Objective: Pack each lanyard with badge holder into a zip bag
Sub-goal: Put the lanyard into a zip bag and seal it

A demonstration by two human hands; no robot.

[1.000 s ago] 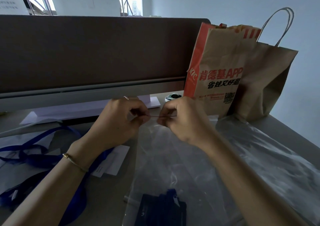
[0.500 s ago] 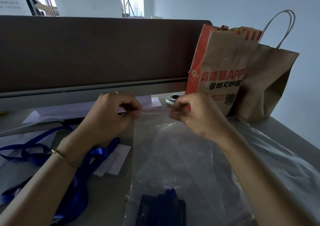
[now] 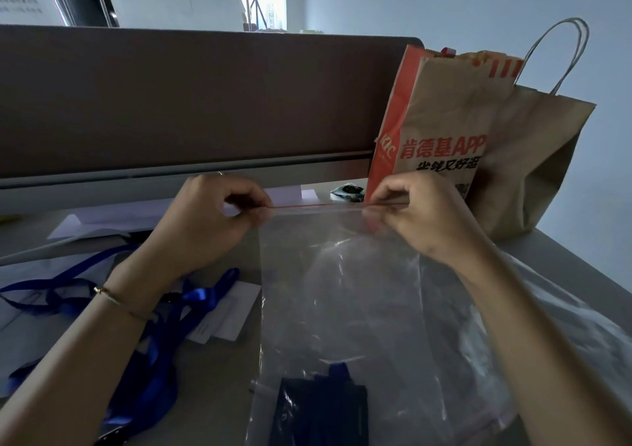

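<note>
Left hand and right hand each pinch one end of the zip bag's red seal strip, fingers clamped on it. Bag hangs to the desk; dark lanyard with holder sits at its bottom. Blue lanyards lie loose at left.

1. Both forearms are bare from the near edge of the view up to the wrists; no sleeve shows on either side.
2. The left hand has a thin, gold-coloured bracelet at the wrist, a slim band with a small bar-shaped piece on its outer side.
3. A narrow ring sits on a finger of that same hand; only a pale sliver of it shows above the knuckles.
4. The right hand and its wrist carry no jewellery that I can see, and neither hand is gloved.
</note>
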